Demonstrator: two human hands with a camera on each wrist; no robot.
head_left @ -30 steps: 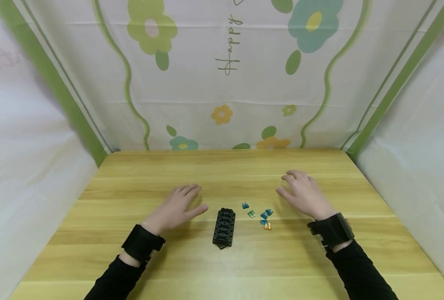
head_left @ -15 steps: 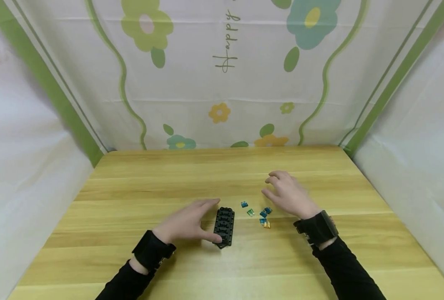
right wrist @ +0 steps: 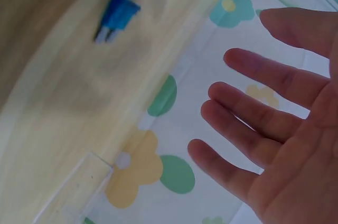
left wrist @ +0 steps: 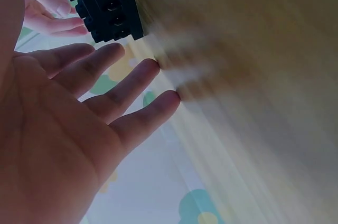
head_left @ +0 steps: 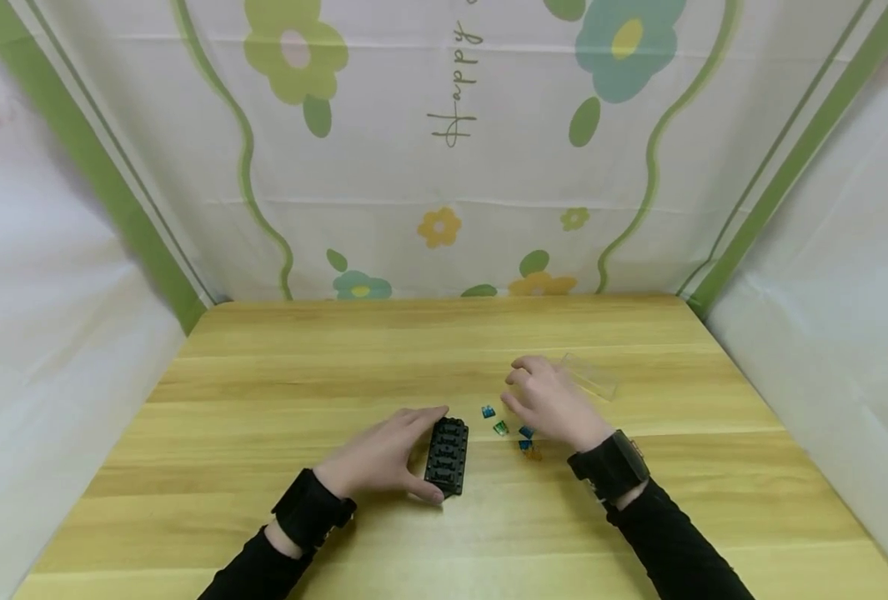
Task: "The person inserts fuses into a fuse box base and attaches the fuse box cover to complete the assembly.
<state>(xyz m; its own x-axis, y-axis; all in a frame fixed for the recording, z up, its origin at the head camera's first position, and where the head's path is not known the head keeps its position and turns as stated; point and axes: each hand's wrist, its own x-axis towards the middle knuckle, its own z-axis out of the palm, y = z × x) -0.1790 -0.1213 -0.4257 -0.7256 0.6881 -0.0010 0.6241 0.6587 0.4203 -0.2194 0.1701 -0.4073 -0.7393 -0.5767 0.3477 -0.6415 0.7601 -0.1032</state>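
A black fuse block (head_left: 447, 457) with a row of slots lies on the table, slightly tilted in the head view. My left hand (head_left: 383, 457) is spread along its left side, thumb by the near end and fingertips by the far end. In the left wrist view its fingers (left wrist: 142, 123) are extended and the block stands just past them; contact is unclear. To the right lie small blade fuses: blue (head_left: 488, 412), green (head_left: 500, 427) and orange (head_left: 534, 452). My right hand (head_left: 552, 404) hovers over this group with relaxed, parted fingers, holding nothing and hiding part of it.
A clear plastic cover (head_left: 592, 379) lies behind and right of my right hand. The wooden table (head_left: 301, 358) ends at a flower-printed cloth (head_left: 383, 167) at the back, and white cloth hangs at both sides.
My left hand has come right from beside the block to its left edge. My right hand has moved left and nearer, over the fuses, leaving the clear cover in sight.
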